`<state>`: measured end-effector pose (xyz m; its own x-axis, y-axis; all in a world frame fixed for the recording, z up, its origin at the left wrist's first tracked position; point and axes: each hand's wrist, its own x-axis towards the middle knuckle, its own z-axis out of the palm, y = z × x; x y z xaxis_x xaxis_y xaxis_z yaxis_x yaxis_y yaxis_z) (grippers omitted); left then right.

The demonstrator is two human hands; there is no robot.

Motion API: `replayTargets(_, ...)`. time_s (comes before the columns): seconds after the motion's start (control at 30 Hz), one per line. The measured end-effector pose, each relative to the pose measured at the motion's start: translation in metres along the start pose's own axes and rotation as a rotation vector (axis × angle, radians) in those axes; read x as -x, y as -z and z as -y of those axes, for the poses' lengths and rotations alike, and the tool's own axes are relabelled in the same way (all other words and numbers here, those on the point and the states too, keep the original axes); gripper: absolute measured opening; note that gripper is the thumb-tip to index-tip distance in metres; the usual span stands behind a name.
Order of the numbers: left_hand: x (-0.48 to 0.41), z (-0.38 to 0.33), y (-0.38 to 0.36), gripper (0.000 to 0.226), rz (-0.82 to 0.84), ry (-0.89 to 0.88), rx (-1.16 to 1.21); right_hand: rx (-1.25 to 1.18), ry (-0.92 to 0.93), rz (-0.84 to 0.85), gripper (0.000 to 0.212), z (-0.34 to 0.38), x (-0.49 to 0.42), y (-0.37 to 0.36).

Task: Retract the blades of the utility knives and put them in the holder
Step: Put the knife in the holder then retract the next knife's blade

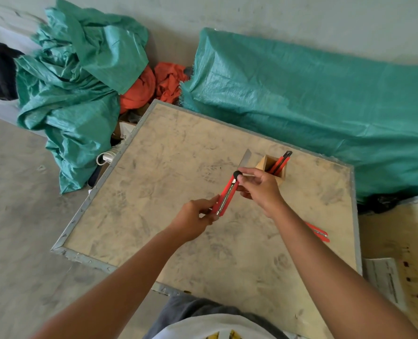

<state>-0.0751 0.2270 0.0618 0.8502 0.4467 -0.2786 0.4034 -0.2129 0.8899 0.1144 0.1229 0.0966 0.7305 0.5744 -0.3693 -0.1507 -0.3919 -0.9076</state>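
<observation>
Both hands hold one red knife (228, 192) above the middle of the worktop (154, 182). The left hand (193, 220) is closed around the back end of the handle. The right hand (259, 189) pinches the front end, near the black knob, with thumb and fingers. The grey blade (245, 158) is out of the handle and points away from the person, toward the wooden holder (264, 165). The holder stands just beside the right hand, on its far side, and one red knife (280, 162) already stands inside it, leaning to the right. Another red knife (319, 232) lies flat on the worktop, to the right of the right forearm, partly hidden by it, near the right edge. The worktop has a metal rim. The left and near parts of its surface are free. Green sheets (300, 94) lie behind the far edge.
</observation>
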Motion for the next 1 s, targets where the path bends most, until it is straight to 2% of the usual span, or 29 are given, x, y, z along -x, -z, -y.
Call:
replayTargets(0.23, 0.009, -0.051, -0.016, 0.056, 0.012, -0.081, 0.21, 0.011, 0.111, 0.072, 0.018, 0.03, 0.025, 0.047)
replayTargets(0.43, 0.01, -0.078, -0.039, 0.047, -0.079, -0.097, 0.422, 0.193, 0.17, 0.265, 0.02, 0.028, 0.057, 0.071)
replayTargets(0.7, 0.003, -0.108, -0.08, 0.048, -0.093, -0.091, 0.506, 0.278, 0.291, 0.246, 0.026, 0.021, 0.07, 0.118)
replayTargets(0.9, -0.005, -0.135, -0.111, 0.049, -0.078, -0.093, 0.517, 0.358, 0.342, 0.114, 0.018, 0.012, 0.069, 0.155)
replayTargets(1.0, -0.012, -0.147, -0.121, 0.05, -0.064, -0.102, 0.502, 0.309, 0.341, 0.142, 0.019, 0.011, 0.071, 0.171)
